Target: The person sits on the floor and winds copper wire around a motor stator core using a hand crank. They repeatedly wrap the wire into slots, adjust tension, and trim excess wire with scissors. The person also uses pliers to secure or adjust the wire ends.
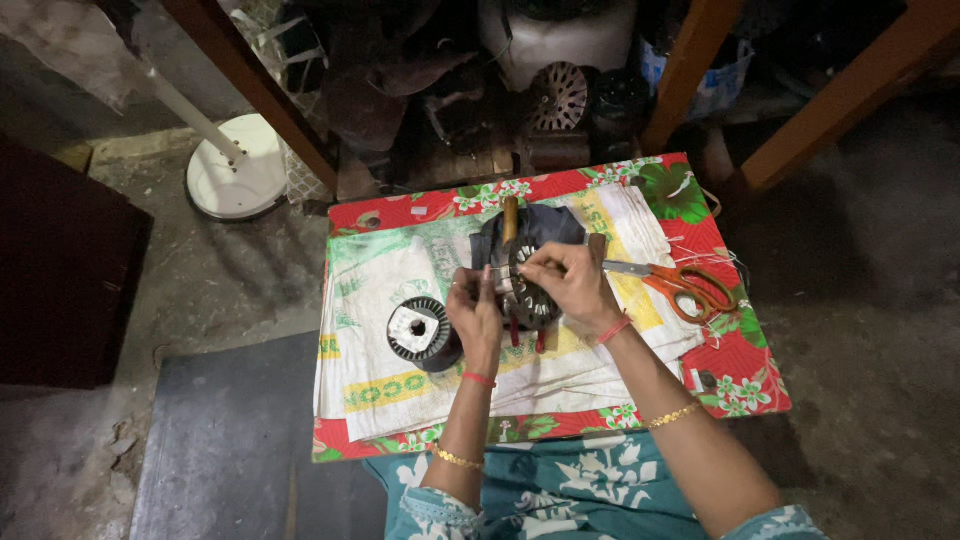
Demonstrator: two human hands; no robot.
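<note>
Two hands meet over a dark round stator (pixel 533 295) standing near the centre of a small low table (pixel 745 385). That table is spread with a red flowered cloth (pixel 735 360) and a pale woven sack (pixel 400 270) on top. The left hand (pixel 476 310), at about nine o'clock from the stator, is closed against its edge, fingers curled around the rim. The right hand (pixel 566 280), at one o'clock, pinches something fine at the stator's top; what lies between the fingertips is too small to tell. Both wrists carry a red thread and a gold bangle.

A second round wound core (pixel 420 333) lies on the sack at nine o'clock from the left hand, just beside it. Orange-handled scissors (pixel 685 283) rest at three o'clock from the right hand, near it, blades pointing toward the stator. A wooden handle (pixel 510 218) sticks out at twelve o'clock, on a dark cloth (pixel 545 228) under the stator. Two red-tipped tool ends (pixel 527 338) show at six o'clock beneath the stator.

Beyond the table at eleven o'clock stands a white round fan base (pixel 237 178) on the concrete floor.
</note>
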